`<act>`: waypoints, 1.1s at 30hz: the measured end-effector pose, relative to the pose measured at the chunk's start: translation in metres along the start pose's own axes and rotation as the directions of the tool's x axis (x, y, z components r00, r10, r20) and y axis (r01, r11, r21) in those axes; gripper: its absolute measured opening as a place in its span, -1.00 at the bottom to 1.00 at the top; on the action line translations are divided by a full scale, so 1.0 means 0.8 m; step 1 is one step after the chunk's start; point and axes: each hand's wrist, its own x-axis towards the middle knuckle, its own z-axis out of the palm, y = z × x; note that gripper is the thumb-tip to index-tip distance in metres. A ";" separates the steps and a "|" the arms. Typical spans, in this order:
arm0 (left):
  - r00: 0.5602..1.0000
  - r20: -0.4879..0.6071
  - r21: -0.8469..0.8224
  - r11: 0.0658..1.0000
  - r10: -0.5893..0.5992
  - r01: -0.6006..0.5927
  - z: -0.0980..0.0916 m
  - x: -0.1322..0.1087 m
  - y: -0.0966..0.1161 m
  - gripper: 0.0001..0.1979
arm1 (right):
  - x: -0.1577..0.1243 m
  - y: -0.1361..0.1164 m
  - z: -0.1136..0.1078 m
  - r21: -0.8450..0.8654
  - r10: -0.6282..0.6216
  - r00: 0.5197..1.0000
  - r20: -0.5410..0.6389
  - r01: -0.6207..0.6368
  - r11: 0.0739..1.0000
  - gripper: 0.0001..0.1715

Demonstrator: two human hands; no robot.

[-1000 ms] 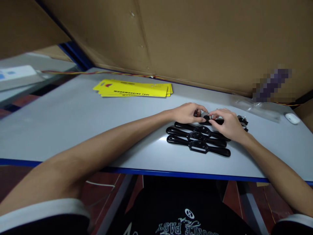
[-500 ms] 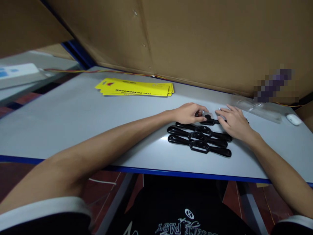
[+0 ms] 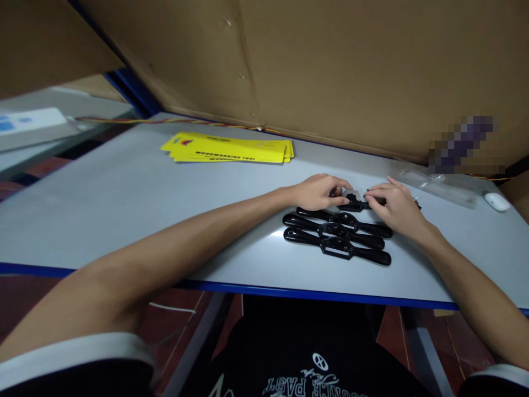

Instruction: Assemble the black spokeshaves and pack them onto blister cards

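Observation:
At the far row of tools, a black spokeshave (image 3: pixel 354 206) lies with a grey metal blade and a dark cap at its middle. My left hand (image 3: pixel 319 192) grips its left end, thumb and fingers closed around it. Over its right handle is my right hand (image 3: pixel 394 205), thumb and fingertips pinched together. Whatever sits in that pinch is too small to make out. Closer to me lie three more black spokeshave bodies, side by side: a far one (image 3: pixel 348 220), a middle one (image 3: pixel 334 229) and a near one (image 3: pixel 336 246) with an open slot.
Yellow printed cards (image 3: pixel 231 149) lie stacked at the back left. A clear plastic bag (image 3: pixel 442 187) and a white computer mouse (image 3: pixel 496 202) are to the right. Cardboard panels (image 3: pixel 330 71) stand behind the table. Small metal bits show just beyond my right hand.
My right hand's fingers have drawn closer together into a pinch, and the small shiny piece by its fingertips shows less. My left hand and the spokeshaves are nearly still.

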 end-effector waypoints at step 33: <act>1.000 -0.010 0.010 1.000 0.018 -0.018 0.001 0.000 0.002 -0.52 | 0.003 -0.030 0.009 0.214 -0.044 0.986 -0.160 0.078 0.974 -0.79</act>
